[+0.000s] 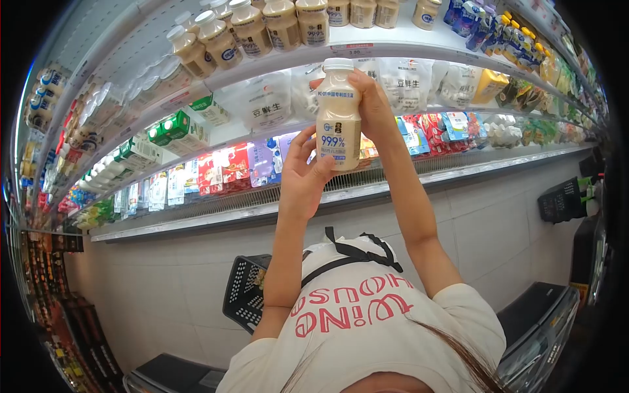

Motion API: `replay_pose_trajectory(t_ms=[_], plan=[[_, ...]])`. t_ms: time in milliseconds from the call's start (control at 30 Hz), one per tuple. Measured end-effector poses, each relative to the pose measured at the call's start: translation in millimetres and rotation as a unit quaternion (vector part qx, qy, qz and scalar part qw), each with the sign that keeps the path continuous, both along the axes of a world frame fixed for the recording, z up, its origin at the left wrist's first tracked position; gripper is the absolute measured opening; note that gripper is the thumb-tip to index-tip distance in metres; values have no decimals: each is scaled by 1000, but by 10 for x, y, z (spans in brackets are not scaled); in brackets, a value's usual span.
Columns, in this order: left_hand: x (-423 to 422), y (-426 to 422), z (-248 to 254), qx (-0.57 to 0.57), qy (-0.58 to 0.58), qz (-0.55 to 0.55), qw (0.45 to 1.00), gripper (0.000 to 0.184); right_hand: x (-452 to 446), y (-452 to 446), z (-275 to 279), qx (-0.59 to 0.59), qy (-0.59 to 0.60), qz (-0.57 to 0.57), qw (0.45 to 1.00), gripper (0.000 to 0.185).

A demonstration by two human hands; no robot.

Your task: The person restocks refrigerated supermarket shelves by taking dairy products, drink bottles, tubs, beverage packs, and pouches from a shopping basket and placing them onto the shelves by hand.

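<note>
A cream-coloured drink bottle point(338, 118) with a white cap and a "99.9%" label stands upright between my hands, in front of the chilled shelves. My left hand point(304, 173) grips its lower left side, thumb across the front near the base. Round the upper right side, just under the cap, my right hand point(370, 98) is closed, with some fingers hidden behind the bottle. Similar bottles point(280, 26) line the upper shelf right behind it.
Bagged white packs point(409, 82) fill the middle shelf, and green cartons point(171, 128) stand at its left. Red packets point(219, 171) lie on the lower shelf. A black basket point(244, 291) is beside my left arm. Another dark basket point(562, 202) is at the far right.
</note>
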State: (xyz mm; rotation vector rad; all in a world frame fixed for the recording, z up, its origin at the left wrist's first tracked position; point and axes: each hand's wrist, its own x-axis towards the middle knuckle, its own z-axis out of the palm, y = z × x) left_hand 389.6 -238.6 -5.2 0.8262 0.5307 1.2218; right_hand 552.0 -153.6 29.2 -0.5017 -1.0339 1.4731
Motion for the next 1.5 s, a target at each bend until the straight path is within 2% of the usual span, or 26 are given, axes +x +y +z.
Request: replay_pose_trajectory(t_ms=[33,133,167,300,367,400,467,600,633,733,767,867,967,1067,1167,1267,1300,1400,1500], plan=[[13,31,-2,3,-3,10,1000,63,6,51,12,9,-15,-4,1000,39],[50,177,-65,96,122,88,984,64,64,150,-12,23,-184,-90,979,40],[83,241,-64,106,161,115,974,63,112,159,30,32,-195,-99,975,41],[391,709,-74,166,165,119,965,63,442,481,222,37,-264,-142,953,41],[560,1133,-11,259,178,135,940,59,623,698,422,113,-262,-164,944,41],[638,1339,24,309,243,201,897,58,697,818,506,151,-261,-174,938,41],[796,1693,99,399,360,326,778,57,834,1075,631,227,-287,-214,906,39],[960,2077,145,331,336,303,828,53,1031,1630,686,248,-378,-302,839,41],[980,2131,148,326,335,296,833,51,1046,1806,647,281,-364,-310,832,39],[1018,2156,166,300,350,278,842,47,1078,1988,606,222,-458,-275,816,39],[1029,2164,185,291,358,273,844,46,1053,2002,580,220,-490,-304,787,37],[1076,2268,106,305,385,295,820,48,1066,2267,376,248,-411,-296,826,35],[1120,2339,69,320,407,272,811,50,1038,2275,426,222,-449,-289,816,41],[1166,2316,57,325,422,275,801,53,972,2085,573,143,-511,-287,797,56],[1204,2447,-113,341,433,292,781,55,1013,2099,357,185,-427,-264,845,78],[1182,2518,-188,374,416,295,775,56,1043,2122,114,210,-442,-262,832,92],[1167,2513,-181,372,423,286,776,56,1008,2128,57,228,-400,-233,857,93],[1125,2492,-181,366,428,256,786,57,968,2060,-63,165,-423,-267,850,89],[1089,2425,-135,342,408,208,821,58,947,1974,-49,145,-488,-316,801,84]])
